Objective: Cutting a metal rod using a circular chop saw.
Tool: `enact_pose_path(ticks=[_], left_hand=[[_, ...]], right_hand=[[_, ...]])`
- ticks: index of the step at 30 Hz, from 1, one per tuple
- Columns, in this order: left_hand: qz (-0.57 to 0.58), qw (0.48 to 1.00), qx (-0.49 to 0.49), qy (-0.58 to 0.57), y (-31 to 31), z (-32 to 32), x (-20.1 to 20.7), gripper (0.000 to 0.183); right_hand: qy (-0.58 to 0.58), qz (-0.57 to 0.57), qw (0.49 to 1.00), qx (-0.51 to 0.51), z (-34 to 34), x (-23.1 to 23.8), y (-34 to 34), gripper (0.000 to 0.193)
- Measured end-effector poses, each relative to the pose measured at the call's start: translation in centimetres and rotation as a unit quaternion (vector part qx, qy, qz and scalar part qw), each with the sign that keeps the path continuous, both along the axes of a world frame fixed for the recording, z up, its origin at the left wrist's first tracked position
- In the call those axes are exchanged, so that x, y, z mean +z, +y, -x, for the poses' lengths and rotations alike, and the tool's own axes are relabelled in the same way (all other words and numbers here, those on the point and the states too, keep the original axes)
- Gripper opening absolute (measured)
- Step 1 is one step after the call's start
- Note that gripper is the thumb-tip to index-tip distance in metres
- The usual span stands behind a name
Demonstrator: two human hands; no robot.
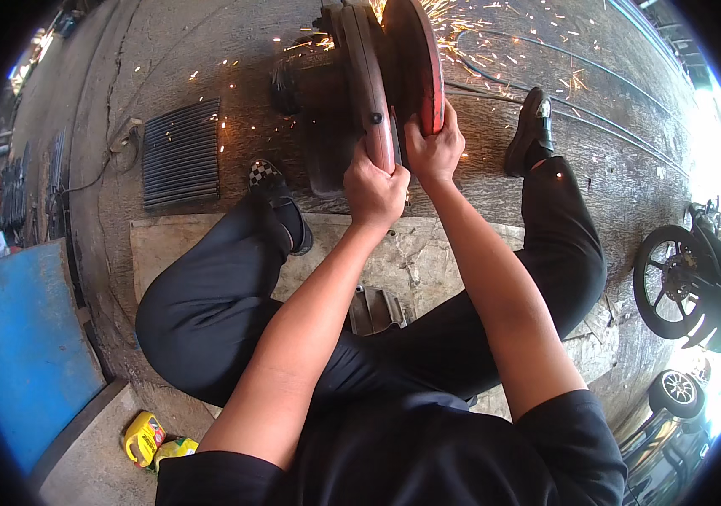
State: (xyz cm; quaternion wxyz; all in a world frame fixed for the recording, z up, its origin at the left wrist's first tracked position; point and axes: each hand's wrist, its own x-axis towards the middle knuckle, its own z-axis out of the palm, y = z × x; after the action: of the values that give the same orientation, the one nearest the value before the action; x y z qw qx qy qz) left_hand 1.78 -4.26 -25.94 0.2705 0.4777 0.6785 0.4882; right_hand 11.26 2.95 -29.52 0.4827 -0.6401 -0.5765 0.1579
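A cut-off saw (314,126) stands on the ground in front of me, between my feet, with bright sparks (453,34) flying from its far side. My left hand (377,194) is closed around the saw's worn, reddish handle (375,114). Just right of it, my right hand (436,148) grips the near end of the saw's red rounded guard (433,72). Both arms reach straight forward. The workpiece and the cutting point are hidden behind the saw.
Left of the saw lies a row of dark metal bars (182,153). A grey metal part (375,310) rests on a worn sheet (326,261) between my legs. Cables (579,110) cross the ground at right, near a motorcycle (680,282). A blue panel (27,337) and yellow container (143,438) are at left.
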Motion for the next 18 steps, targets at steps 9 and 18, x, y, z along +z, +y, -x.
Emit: enact_pose_path(ticks=[9, 18], left_hand=[[0.001, 1.000, 0.004, 0.007, -0.03, -0.11, 0.08, 0.046], [0.008, 1.000, 0.004, 0.015, 0.04, -0.02, -0.47, 0.048]], right_hand=[[0.014, 0.013, 1.000, 0.005, 0.04, 0.15, -0.13, 0.052], [0.012, 0.004, 1.000, 0.007, 0.02, -0.06, -0.11, 0.053]])
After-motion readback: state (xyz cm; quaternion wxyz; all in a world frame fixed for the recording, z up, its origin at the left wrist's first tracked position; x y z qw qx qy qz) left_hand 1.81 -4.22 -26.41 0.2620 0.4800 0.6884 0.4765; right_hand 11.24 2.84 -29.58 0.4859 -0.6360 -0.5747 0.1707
